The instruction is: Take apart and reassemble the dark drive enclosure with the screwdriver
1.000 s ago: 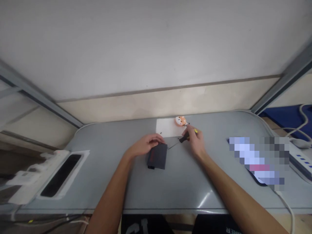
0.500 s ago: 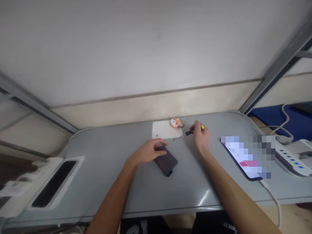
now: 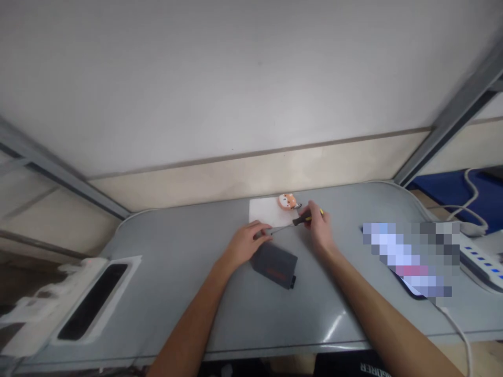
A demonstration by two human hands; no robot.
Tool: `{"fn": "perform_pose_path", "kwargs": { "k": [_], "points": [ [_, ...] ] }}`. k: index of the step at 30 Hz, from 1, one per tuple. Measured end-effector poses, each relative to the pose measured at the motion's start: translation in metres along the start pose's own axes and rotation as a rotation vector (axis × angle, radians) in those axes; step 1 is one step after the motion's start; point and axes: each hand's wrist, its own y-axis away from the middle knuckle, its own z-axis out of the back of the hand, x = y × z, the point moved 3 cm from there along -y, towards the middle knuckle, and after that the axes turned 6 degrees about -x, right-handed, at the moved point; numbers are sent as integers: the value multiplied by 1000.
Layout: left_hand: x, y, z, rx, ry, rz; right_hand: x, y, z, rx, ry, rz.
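Note:
My right hand (image 3: 319, 225) is closed around the black and yellow handle of a screwdriver (image 3: 302, 219), whose thin shaft points left. The shaft's tip reaches the fingertips of my left hand (image 3: 249, 241), by the far end of a dark grey box-like device (image 3: 275, 264). My left hand is closed at that end; whether it pinches a small part there is too small to tell. A small black piece sticks out of the device's near right corner. Just behind lies a white paper (image 3: 261, 209) with an orange and white animal-face trinket (image 3: 287, 201) on it.
On the right of the grey table (image 3: 176, 272) lie a phone (image 3: 414, 288) with a white cable and a white power strip (image 3: 483, 267). A black, flat item (image 3: 93, 301) on white wrapping and white plugs are on the left. A wall stands behind.
The screwdriver has moved left, its tip now at my left hand's fingertips. The device has turned, its near end swinging to the right. The whole view has shifted slightly.

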Motion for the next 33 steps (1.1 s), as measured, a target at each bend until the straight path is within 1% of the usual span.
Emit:
{"fn": "perform_pose_path", "kwargs": {
  "k": [4,7,9,12,14,18,22,28,33],
  "points": [
    [-6,-2,-1,4,-11,-72,2,3,-3,39,-9,-15],
    [-3,-5,3,-48,-75,-80,3,3,-3,29,-35,-31],
    [3,-8,8,-127,-169,-68,4,4,-3,22,-47,-37],
    [15,-12,18,-293,-283,-24,4,5,-4,20,-48,-35],
    [23,-14,21,-348,-304,-4,4,6,-5,31,-41,-26],
    [33,-17,18,-331,-295,-2,1,9,-9,74,-12,0],
    [38,-17,15,-310,-277,-10,1,10,-11,99,18,21],
    [37,-16,15,-287,-253,-29,3,10,-9,82,17,21],
    [37,-16,18,-306,-224,-19,1,7,-7,54,19,30]
  ]
}}
